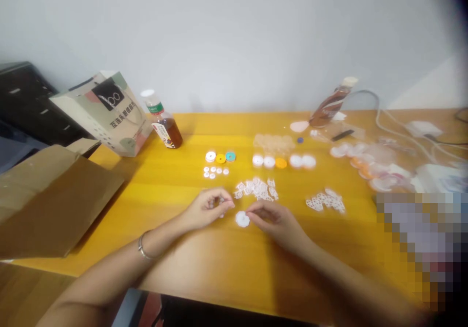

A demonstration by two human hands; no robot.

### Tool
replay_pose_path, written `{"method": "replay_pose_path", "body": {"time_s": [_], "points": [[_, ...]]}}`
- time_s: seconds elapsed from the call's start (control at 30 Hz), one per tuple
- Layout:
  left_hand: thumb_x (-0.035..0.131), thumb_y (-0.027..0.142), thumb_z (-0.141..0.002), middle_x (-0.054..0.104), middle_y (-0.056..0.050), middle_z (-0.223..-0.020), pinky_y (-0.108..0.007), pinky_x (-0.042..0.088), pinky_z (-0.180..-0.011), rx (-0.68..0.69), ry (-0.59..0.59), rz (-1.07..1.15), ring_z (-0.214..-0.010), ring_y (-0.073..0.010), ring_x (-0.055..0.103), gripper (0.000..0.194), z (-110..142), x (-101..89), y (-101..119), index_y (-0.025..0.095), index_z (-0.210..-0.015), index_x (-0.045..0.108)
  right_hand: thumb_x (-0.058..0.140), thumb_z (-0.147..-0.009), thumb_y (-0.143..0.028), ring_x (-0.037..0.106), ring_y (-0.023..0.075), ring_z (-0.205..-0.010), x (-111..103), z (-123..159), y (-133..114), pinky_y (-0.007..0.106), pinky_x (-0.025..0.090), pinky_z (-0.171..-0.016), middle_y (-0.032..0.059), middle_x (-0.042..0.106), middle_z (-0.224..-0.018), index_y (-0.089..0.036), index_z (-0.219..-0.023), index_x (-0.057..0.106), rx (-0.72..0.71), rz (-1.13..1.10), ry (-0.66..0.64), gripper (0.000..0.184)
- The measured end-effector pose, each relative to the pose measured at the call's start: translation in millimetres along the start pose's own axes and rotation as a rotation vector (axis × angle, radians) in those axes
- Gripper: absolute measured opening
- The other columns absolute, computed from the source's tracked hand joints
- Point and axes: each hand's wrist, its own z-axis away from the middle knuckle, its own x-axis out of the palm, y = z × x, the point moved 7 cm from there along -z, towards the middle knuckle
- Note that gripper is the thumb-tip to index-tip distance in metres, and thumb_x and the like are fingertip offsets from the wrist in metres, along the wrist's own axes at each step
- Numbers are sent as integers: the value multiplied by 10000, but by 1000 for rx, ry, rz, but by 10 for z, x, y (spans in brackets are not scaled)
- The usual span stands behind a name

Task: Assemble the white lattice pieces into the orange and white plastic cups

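Note:
Both my hands rest on a yellow table (226, 263), close together near its middle. My left hand (208, 207) is curled, its fingertips pinched around a small white piece I cannot make out. My right hand (274, 220) has its fingertips closed on the edge of a white round disc (242, 218) that lies on the table between the hands. Just beyond the hands is a loose pile of small white lacy parts (258, 189). A second such pile (326, 201) lies to the right.
Behind the piles stand rows of small discs: white, yellow and teal (220, 158), then white and orange (281, 162). Two drink bottles (164, 122) (331, 104), a paper gift bag (107, 112), a brown bag (54, 200) at left, and cables and clutter (383, 163) at right.

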Motion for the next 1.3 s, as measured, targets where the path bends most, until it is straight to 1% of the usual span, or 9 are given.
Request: {"method": "replay_pose_path", "body": {"time_s": [0.07,0.13,0.33,0.5,0.67,0.77,0.93,1.07,1.3], "points": [[490,292,-830,529,-8,-663,-201,372,-525,9,17,-13,-565,-80,460,177,20,110,14,141,-752,537,561,-755,-285,622,143,-680,71,-29,5,276,515,-659,17,654,-712,-187,-757,607,53,-86,0,108],[485,278,-832,527,-11,-686,-203,355,-522,27,46,-62,-580,-84,453,166,40,169,18,144,-754,543,584,-732,-281,612,137,-659,117,-40,28,268,509,-648,8,638,-691,-184,-739,601,91,-158,13,99],[480,256,-835,537,-15,-689,-234,355,-575,74,66,-198,-610,-103,453,145,69,241,42,153,-768,557,598,-706,-276,583,120,-612,117,-25,102,253,485,-614,-8,598,-638,-177,-669,577,146,-215,56,108],[486,244,-829,545,-14,-681,-255,369,-620,89,96,-240,-628,-113,467,135,74,251,60,156,-745,544,605,-679,-288,570,112,-579,131,-37,137,243,470,-590,-17,596,-617,-175,-652,575,200,-243,19,120],[480,241,-835,554,-16,-682,-253,373,-609,108,106,-249,-626,-114,477,136,75,252,61,157,-757,552,615,-662,-293,545,98,-560,124,-37,183,232,445,-580,-29,586,-597,-170,-640,582,261,-272,21,129],[485,237,-836,584,-29,-744,-268,386,-650,173,108,-299,-676,-124,507,117,82,237,97,162,-815,573,633,-656,-309,519,87,-539,119,-26,201,223,422,-556,-31,574,-587,-163,-642,586,300,-310,21,154],[546,226,-798,615,-42,-824,-288,393,-701,347,138,-430,-768,-144,547,117,112,223,186,175,-896,587,648,-660,-332,479,79,-525,108,-8,207,219,392,-544,-30,570,-588,-163,-644,600,330,-374,7,176],[561,226,-787,622,-36,-828,-279,397,-694,387,165,-475,-770,-137,558,137,119,231,184,179,-914,586,647,-674,-325,464,76,-534,112,-3,235,215,379,-552,-25,582,-607,-161,-658,614,337,-455,-10,168],[583,187,-773,630,-19,-788,-268,397,-683,414,197,-450,-736,-121,552,112,133,236,181,178,-885,594,666,-688,-281,458,52,-524,189,11,304,189,346,-541,-26,598,-593,-147,-663,635,399,-601,-62,140]]}}
